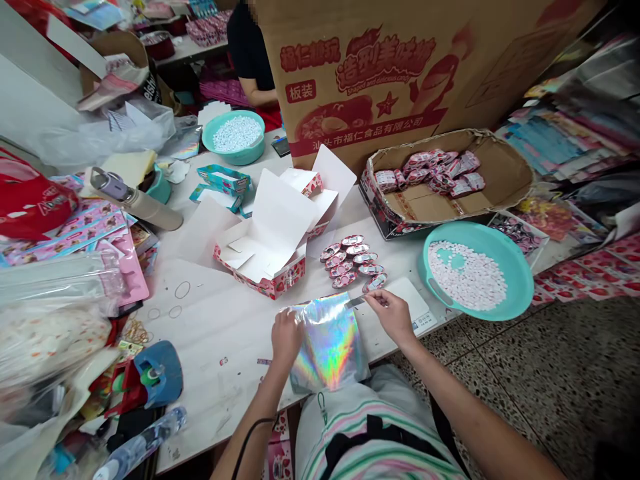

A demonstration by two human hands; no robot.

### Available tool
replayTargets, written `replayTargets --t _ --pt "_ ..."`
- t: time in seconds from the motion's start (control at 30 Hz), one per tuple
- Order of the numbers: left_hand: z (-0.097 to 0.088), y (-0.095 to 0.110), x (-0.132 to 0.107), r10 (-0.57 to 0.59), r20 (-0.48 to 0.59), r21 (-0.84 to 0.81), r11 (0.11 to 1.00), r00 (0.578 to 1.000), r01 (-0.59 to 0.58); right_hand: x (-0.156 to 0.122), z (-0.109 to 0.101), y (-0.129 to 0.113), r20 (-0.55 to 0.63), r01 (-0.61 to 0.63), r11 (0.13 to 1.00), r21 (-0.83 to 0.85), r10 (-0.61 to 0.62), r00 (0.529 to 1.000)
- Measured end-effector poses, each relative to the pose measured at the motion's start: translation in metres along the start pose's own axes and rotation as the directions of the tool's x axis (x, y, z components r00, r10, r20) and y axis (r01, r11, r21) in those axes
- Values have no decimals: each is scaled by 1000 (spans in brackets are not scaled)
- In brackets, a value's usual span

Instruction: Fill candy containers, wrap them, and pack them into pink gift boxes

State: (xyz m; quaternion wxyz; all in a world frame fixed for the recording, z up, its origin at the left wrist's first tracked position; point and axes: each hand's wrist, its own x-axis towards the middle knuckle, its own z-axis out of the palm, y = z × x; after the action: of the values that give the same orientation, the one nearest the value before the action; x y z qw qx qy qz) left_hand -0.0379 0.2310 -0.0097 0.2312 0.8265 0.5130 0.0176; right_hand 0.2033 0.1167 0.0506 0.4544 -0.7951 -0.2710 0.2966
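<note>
A shiny holographic bag (330, 347) lies at the table's front edge, its lower end against my lap. My left hand (287, 339) is closed on the bag's upper left corner. By the upper right corner, my right hand (393, 315) pinches a narrow grey strip (355, 302); whether it is part of the bag I cannot tell. Just beyond the bag sit several small oval pink-and-black packs (344, 268) in rows. An opened strawberry-print carton (280, 280) stands behind my left hand. A flat white scale-like plate (407, 303) lies beneath my right hand.
At right, a teal basin (520, 293) holds small pale pieces; behind it a cut-down cardboard box (387, 220) holds wrapped packs. A large carton (360, 133) rises at the back. Another teal basin (240, 159), a tumbler (155, 210) and a water bottle (143, 445) are leftward. A person (253, 60) sits behind.
</note>
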Motion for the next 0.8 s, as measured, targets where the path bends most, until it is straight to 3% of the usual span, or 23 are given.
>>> replayTargets --t 0.07,0.13,0.23,0.3,0.33,0.4,0.5,0.8 --pt "5 25 -2 28 15 -233 972 999 -24 12 3 7 9 -34 999 23 33 999" --pt "13 51 4 -38 60 -497 865 997 63 23 8 10 37 -53 997 60 51 998" --pt "26 82 24 -182 268 -793 517 946 323 36 16 11 78 -68 990 126 58 995" --pt "32 93 39 -178 427 -850 255 887 461 43 20 11 91 -84 982 169 69 993" --pt "34 96 46 -154 482 -850 157 862 503 47 22 12 93 -93 978 187 77 993" --pt "37 99 58 -106 540 -836 48 835 547 55 24 14 88 -109 971 211 92 992" --pt "41 99 71 -125 512 -852 54 850 521 65 28 23 68 -122 967 223 109 992" --pt "64 97 99 -293 361 -850 286 885 442 91 47 78 38 -244 927 284 243 969"
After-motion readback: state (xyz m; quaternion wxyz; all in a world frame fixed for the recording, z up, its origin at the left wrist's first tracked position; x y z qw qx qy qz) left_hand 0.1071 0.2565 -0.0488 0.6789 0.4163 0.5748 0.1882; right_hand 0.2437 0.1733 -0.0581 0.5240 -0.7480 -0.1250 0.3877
